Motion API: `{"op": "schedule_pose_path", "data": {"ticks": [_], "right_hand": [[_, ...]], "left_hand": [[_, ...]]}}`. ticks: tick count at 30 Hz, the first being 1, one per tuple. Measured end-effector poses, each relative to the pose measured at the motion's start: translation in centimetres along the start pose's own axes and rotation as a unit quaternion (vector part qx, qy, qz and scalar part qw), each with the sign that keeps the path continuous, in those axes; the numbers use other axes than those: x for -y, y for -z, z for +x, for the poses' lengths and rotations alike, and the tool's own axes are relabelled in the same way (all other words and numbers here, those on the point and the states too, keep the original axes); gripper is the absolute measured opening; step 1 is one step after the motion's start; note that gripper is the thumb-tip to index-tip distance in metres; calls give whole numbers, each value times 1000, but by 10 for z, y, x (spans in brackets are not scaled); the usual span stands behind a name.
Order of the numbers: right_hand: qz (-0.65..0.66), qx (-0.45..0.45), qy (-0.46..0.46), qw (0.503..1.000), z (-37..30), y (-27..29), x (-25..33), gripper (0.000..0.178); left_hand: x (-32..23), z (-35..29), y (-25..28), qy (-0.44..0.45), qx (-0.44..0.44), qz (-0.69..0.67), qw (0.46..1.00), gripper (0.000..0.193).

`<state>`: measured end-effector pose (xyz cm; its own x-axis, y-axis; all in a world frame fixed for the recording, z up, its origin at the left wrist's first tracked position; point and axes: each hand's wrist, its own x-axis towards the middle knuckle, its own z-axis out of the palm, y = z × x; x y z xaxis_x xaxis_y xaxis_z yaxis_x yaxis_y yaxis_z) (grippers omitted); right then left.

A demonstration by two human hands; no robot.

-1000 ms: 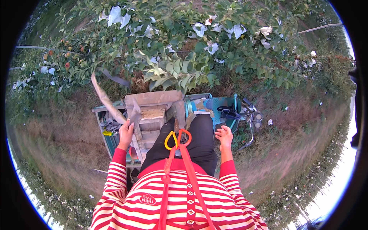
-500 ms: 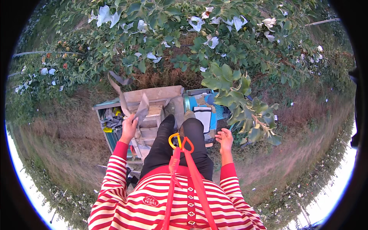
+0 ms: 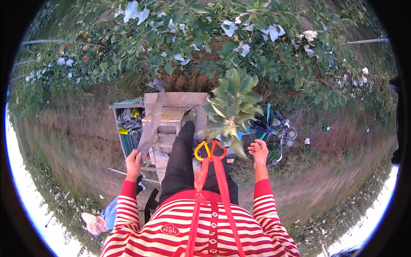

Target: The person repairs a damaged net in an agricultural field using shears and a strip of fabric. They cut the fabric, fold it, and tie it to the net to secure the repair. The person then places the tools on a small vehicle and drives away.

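Observation:
My left hand [image 3: 133,162] is closed on one end of a long grey cloth strip [image 3: 154,122]. The strip runs up and away, over the wooden step stand [image 3: 165,116]. Out to the right, my right hand [image 3: 259,150] is open, its fingers loosely bent and nothing visible in them. A leafy branch tip [image 3: 233,103] hangs close in front of me, left of that hand and apart from it. A red strap [image 3: 220,184] hangs from my neck, with a yellow loop [image 3: 199,152] and an orange-red loop [image 3: 220,150] at its ends.
A green-edged cart [image 3: 122,143] with grey cloth stands left of the steps. Fruit trees [image 3: 188,43] with white bags [image 3: 229,28] cross the far side. Wheeled metal gear [image 3: 284,135] stands at right. A person in a pink hat [image 3: 95,223] is at lower left.
The strip now stretches out longer from my left hand, which has moved down and left. My right hand has shifted slightly right. The branch tip appears farther left, before my legs.

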<state>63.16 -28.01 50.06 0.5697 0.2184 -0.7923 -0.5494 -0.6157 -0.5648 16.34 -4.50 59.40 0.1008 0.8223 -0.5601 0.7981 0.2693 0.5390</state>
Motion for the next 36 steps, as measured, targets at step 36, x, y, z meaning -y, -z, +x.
{"op": "schedule_pose_path", "data": {"ticks": [36], "right_hand": [[174,458,150,859,-286,-198,304,13]], "left_hand": [[-316,-89,89,-303,31,-236,923,23]]}}
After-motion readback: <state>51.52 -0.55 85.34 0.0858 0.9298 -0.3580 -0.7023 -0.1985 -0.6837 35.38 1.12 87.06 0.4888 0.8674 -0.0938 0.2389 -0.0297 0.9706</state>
